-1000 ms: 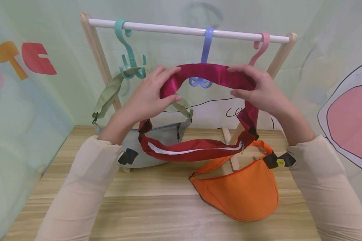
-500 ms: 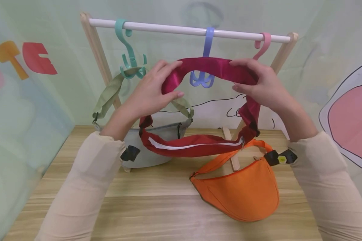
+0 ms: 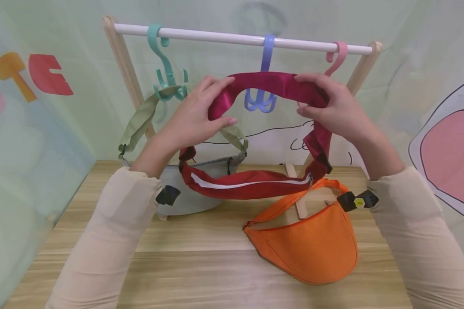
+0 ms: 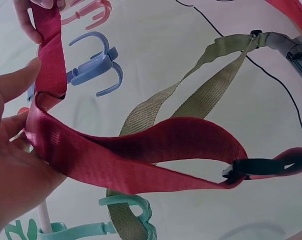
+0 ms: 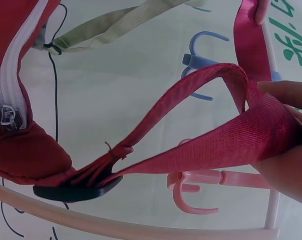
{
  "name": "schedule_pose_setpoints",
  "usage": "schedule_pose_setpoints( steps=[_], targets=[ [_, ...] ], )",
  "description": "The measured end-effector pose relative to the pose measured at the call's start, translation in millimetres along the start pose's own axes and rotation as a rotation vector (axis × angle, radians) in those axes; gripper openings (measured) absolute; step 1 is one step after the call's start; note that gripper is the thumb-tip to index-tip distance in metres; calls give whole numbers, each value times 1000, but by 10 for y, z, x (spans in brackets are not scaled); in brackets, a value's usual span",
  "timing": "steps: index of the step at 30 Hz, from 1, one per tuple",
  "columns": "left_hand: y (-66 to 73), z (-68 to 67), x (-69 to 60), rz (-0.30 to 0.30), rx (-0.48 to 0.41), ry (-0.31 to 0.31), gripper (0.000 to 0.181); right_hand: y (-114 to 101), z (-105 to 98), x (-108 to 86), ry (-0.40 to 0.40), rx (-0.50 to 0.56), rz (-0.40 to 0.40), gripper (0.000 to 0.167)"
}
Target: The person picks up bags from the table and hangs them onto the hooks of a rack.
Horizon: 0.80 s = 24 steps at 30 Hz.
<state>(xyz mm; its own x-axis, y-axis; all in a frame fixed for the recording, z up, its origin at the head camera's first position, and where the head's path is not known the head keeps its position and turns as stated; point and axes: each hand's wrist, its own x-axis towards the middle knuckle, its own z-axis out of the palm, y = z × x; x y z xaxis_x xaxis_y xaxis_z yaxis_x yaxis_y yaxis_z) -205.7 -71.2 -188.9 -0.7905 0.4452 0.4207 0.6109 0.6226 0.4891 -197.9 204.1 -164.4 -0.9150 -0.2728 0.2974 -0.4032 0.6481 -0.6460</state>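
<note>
A red waist bag (image 3: 243,192) with a white zip hangs in the air from its crimson strap (image 3: 263,81). My left hand (image 3: 193,116) holds the strap's left side between thumb and fingers, and my right hand (image 3: 334,109) grips its right side. Between them the strap arches in front of a blue hook hanger (image 3: 260,103). In the left wrist view, the strap (image 4: 105,165) loops from my left hand (image 4: 15,165) to a dark buckle. The right wrist view has the strap (image 5: 216,140) bunched in my right hand (image 5: 286,155).
A white rail (image 3: 216,36) on wooden posts also carries a teal hanger (image 3: 166,64) and a pink hanger (image 3: 336,62). A grey bag (image 3: 193,206) hangs by its green strap from the teal one. An orange bag (image 3: 313,249) lies on the wooden table (image 3: 170,266).
Both hands have raised the red waist bag slightly, mostly in the first half second. The strap's arch now sits higher across the blue hanger. The other bags have stayed put.
</note>
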Motion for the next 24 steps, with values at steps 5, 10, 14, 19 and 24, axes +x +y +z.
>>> schedule_pose_setpoints(
  steps=[5, 10, 14, 19, 24],
  targets=[
    [-16, 1, 1, -9, 6, -9, 72, 12, 26, 24, -9, -2, -8, 53],
    [-28, 4, -2, -16, 18, -15, 73, 20, 37, 36, -13, -16, -4, 54],
    [-33, 6, 0, -20, 24, -25, 75, 31, 43, 40, -14, -14, -1, 55],
    [-37, 12, 9, -25, 33, -36, 76, 44, 47, 42, -17, -12, 6, 55],
    [-43, 19, 13, -26, 44, -34, 77, 46, 47, 56, -11, -20, 11, 56]
  ],
)
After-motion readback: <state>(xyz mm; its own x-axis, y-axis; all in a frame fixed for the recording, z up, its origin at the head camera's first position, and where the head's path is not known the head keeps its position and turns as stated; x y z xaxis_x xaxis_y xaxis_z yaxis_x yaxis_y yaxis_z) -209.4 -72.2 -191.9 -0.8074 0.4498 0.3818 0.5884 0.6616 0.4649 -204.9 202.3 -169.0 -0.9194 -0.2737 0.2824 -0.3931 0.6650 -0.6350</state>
